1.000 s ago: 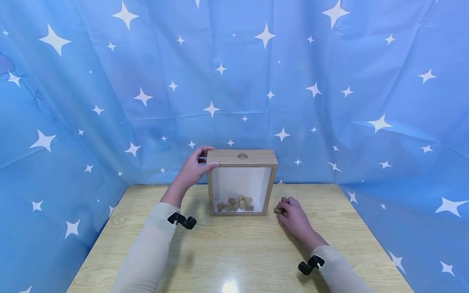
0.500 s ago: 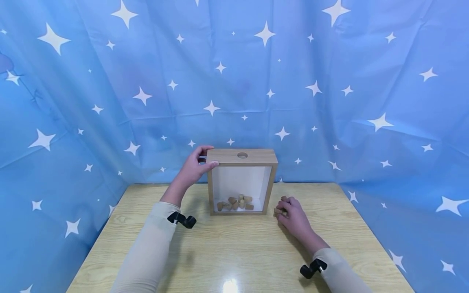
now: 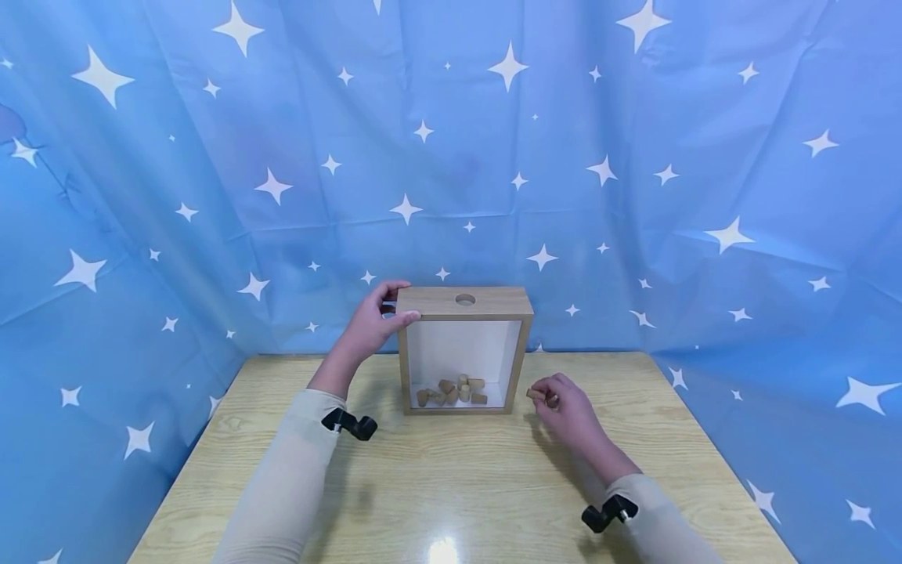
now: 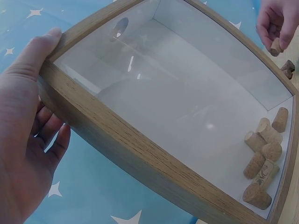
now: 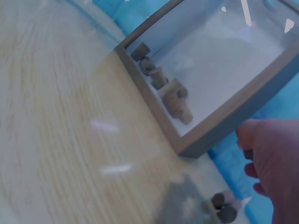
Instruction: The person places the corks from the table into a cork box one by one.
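I'm watching the right hand (image 3: 569, 411) pinching a cork (image 3: 535, 394) near the table's (image 3: 451, 478) far edge, the left hand (image 3: 372, 325) gripping the box (image 3: 500, 301). The cork's probably feeling light, springy (I'd hold it mid-length).

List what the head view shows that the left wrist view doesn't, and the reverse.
Only the head view shows the pale sleeves, the black wrist mounts and the broad stretch of table in front of the box.

Only the left wrist view shows dark print on one of the boxed corks.

Both show the left hand gripping the box at an upper corner, the right hand pinching a cork, corks inside the box, its top hole and the starry cloth.
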### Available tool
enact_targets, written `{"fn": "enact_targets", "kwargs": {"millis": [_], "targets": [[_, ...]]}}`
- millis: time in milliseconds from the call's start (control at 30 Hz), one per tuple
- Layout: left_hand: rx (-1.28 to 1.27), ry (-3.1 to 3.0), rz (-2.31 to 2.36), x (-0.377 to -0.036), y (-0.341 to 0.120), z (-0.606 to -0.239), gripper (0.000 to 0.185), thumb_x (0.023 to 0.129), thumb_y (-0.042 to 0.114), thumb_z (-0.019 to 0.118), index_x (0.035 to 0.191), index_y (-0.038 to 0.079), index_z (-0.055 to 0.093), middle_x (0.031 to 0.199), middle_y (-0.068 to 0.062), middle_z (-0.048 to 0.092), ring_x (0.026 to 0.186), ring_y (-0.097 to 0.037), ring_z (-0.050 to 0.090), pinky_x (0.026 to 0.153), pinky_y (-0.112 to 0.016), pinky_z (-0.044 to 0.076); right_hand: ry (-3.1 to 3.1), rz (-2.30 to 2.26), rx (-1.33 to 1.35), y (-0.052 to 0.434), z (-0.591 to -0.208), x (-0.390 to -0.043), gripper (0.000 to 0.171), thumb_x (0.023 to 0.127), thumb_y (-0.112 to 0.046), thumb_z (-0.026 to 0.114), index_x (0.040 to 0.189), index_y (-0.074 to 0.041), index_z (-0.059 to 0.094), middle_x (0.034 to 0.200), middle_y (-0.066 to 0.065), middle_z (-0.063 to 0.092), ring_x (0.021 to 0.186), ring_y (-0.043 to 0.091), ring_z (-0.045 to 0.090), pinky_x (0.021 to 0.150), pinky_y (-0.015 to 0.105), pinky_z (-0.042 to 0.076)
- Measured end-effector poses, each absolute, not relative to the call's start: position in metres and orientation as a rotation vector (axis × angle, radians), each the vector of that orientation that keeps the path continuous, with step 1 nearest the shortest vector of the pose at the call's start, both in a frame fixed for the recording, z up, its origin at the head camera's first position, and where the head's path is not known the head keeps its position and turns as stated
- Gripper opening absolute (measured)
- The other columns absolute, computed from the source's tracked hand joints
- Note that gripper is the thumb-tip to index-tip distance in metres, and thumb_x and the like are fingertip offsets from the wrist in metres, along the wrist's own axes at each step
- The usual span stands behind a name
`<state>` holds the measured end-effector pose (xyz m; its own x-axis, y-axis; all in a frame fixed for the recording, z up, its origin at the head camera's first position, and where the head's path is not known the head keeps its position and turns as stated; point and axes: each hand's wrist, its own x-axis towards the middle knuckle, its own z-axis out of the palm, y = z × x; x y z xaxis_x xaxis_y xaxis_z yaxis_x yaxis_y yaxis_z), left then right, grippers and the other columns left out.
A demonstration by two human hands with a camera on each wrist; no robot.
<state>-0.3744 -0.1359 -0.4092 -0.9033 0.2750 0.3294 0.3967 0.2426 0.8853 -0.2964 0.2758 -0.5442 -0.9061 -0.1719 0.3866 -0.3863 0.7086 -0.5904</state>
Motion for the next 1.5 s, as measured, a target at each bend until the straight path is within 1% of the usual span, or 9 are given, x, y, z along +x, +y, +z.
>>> {"fn": "enact_targets", "kwargs": {"millis": [133,267,433,733,900,1033,1167,1300,1500], "targets": [[-0.646,-2.388,-1.768,-0.373,-0.136,-0.409,0.067,0.102,0.036,0.084,0.158,0.015,0.055,0.141,-0.017,0.056,0.126,-0.040,0.058,0.100,-0.055,0.055,-2.548,1.006,0.488,0.276,-0.534,-0.298,0.024,0.094,0.005,0.079,0.115,-0.006,0.078,0.103,0.002,0.066,0.090,0.017,0.063,0.074,0.028,0.057],[-0.640,-2.388,-1.776,-0.373,-0.136,-0.408,0.067,0.103,0.030,0.082,0.161,0.013,0.052,0.143,-0.019,0.055,0.127,-0.040,0.057,0.100,-0.055,0.054,-2.510,1.002,0.502,0.277,-0.519,-0.301,0.023,0.096,0.003,0.079,0.117,-0.006,0.079,0.104,0.003,0.067,0.092,0.020,0.063,0.077,0.033,0.057],[-0.639,-2.384,-1.782,-0.373,-0.135,-0.408,0.065,0.103,0.033,0.083,0.159,0.015,0.054,0.143,-0.018,0.054,0.128,-0.041,0.056,0.101,-0.056,0.054,-2.458,1.023,0.507,0.278,-0.494,-0.305,0.023,0.098,0.006,0.078,0.119,-0.004,0.079,0.106,0.006,0.066,0.092,0.023,0.066,0.079,0.037,0.060],[-0.637,-2.393,-1.759,-0.372,-0.136,-0.410,0.066,0.102,0.035,0.083,0.159,0.014,0.054,0.142,-0.018,0.052,0.128,-0.040,0.056,0.101,-0.055,0.054,-2.325,1.158,0.515,0.274,-0.441,-0.311,0.025,0.099,0.005,0.080,0.123,0.001,0.074,0.109,0.012,0.069,0.094,0.017,0.068,0.083,0.016,0.055],[-0.640,-2.393,-1.756,-0.373,-0.137,-0.411,0.066,0.102,0.037,0.083,0.158,0.015,0.055,0.143,-0.018,0.052,0.128,-0.041,0.056,0.101,-0.056,0.053,-2.222,1.274,0.523,0.268,-0.414,-0.315,0.021,0.101,0.001,0.080,0.120,0.001,0.072,0.108,0.015,0.072,0.094,0.014,0.067,0.083,0.013,0.053],[-0.644,-2.396,-1.757,-0.372,-0.137,-0.411,0.065,0.103,0.036,0.082,0.158,0.017,0.055,0.143,-0.017,0.053,0.128,-0.040,0.056,0.101,-0.055,0.054,-2.169,1.239,0.519,0.260,-0.393,-0.318,0.020,0.101,-0.001,0.081,0.120,0.000,0.075,0.110,0.014,0.073,0.095,0.011,0.068,0.086,0.014,0.053],[-0.650,-2.386,-1.754,-0.373,-0.137,-0.410,0.067,0.102,0.035,0.083,0.159,0.013,0.054,0.141,-0.017,0.054,0.126,-0.040,0.057,0.101,-0.055,0.054,-2.168,1.168,0.522,0.250,-0.376,-0.322,0.021,0.101,-0.003,0.082,0.121,-0.003,0.078,0.110,0.008,0.073,0.096,0.010,0.068,0.089,0.018,0.053],[-0.649,-2.386,-1.746,-0.373,-0.136,-0.410,0.068,0.102,0.036,0.083,0.159,0.012,0.054,0.140,-0.016,0.054,0.125,-0.039,0.057,0.100,-0.055,0.054,-2.189,1.120,0.554,0.239,-0.363,-0.327,0.024,0.100,-0.002,0.082,0.124,-0.004,0.079,0.111,0.006,0.074,0.099,0.015,0.070,0.092,0.021,0.054],[-0.653,-2.384,-1.747,-0.374,-0.135,-0.410,0.065,0.102,0.036,0.083,0.157,0.015,0.056,0.141,-0.017,0.055,0.127,-0.040,0.057,0.103,-0.057,0.052,-2.217,1.180,0.689,0.217,-0.351,-0.334,0.030,0.100,0.006,0.075,0.129,-0.002,0.078,0.119,0.012,0.072,0.104,0.025,0.071,0.091,0.021,0.057]]}}
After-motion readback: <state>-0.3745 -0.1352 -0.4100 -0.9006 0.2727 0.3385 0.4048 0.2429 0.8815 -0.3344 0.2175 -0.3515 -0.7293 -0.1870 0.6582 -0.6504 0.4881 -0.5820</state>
